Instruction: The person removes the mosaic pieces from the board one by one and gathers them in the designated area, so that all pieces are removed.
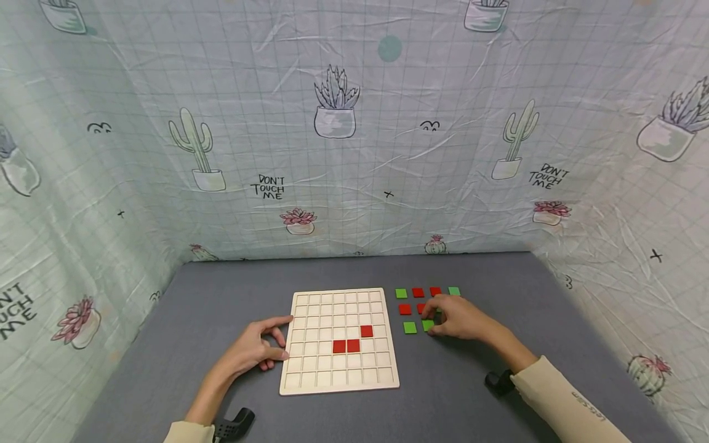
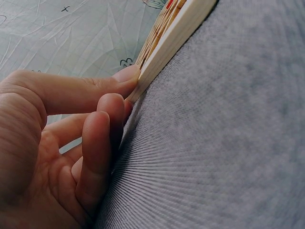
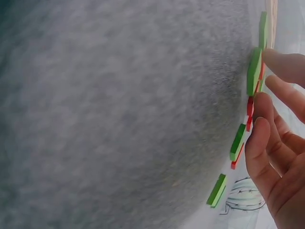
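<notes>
A pale wooden grid board (image 1: 310,381) lies on the table, with red square tiles (image 1: 353,346) in three of its cells. My left hand (image 1: 256,344) rests at the board's left side, index fingertip and thumb touching the edge at two spots, other fingers bent beneath. Up close in the left wrist view, the thumb (image 2: 90,90) presses the board's rim (image 2: 176,40). Right of the board, my right hand (image 1: 456,317) bends over a green tile (image 1: 428,325), thumb and fingertips right at it. In the right wrist view, that green tile (image 3: 254,74) stays among the others, thumb and fingers spread apart.
Loose red and green tiles lie in rows right of the board, including a green tile (image 1: 409,327) and a red tile (image 1: 405,309); my right hand partly covers some. A grey cloth covers the table (image 1: 238,283). A printed curtain (image 1: 354,160) stands behind and at both sides.
</notes>
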A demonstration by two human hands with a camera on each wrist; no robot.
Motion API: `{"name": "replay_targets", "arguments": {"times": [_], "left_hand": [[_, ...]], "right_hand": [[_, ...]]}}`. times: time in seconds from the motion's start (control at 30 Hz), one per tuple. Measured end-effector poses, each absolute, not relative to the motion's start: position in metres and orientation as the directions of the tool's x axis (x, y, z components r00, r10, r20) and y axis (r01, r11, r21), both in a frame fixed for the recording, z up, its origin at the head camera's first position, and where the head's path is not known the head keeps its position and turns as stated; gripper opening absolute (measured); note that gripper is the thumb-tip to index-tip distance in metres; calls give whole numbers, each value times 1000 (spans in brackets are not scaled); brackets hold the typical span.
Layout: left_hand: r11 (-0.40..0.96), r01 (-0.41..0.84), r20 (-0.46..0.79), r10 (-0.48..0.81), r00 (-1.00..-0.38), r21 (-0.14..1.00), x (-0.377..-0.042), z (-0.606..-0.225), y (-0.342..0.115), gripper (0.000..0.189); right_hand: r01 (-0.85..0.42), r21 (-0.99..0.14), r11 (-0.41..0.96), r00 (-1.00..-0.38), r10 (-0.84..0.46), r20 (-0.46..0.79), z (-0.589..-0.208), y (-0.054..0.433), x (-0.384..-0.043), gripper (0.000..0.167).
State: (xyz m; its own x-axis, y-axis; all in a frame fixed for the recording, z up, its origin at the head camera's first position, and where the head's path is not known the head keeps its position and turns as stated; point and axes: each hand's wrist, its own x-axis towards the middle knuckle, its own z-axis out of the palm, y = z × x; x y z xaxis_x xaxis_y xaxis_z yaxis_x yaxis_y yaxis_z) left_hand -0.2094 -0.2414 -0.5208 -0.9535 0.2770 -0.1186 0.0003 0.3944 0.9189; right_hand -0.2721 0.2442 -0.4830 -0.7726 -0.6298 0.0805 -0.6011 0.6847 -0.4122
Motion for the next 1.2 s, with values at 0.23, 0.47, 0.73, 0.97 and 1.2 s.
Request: {"name": "replay_targets", "arguments": {"times": [0.23, 0.47, 0.73, 0.97, 1.2], "left_hand": [[395, 17, -103, 281, -954, 919, -209, -519, -243, 81], [394, 16, -106, 286, -953, 919, -209, -518, -245, 82], [389, 11, -111, 290, -951, 921, -209, -520, -246, 82], [408, 5, -117, 272, -955, 913, -211, -521, -244, 81], [398, 7, -117, 285, -951, 917, -213, -521, -243, 81]], "right_hand": [[-589, -464, 662, -772, -630, 82, -476, 231, -272, 20], [-634, -458, 623, -739, -663, 121, -473, 208, -273, 18], [-637, -483, 602, -729, -674, 121, -469, 179, -276, 19], [-607, -502, 616, -745, -661, 89, -463, 161, -277, 20], [-642, -506, 575, -709, -697, 108, -464, 147, -280, 18]]}}
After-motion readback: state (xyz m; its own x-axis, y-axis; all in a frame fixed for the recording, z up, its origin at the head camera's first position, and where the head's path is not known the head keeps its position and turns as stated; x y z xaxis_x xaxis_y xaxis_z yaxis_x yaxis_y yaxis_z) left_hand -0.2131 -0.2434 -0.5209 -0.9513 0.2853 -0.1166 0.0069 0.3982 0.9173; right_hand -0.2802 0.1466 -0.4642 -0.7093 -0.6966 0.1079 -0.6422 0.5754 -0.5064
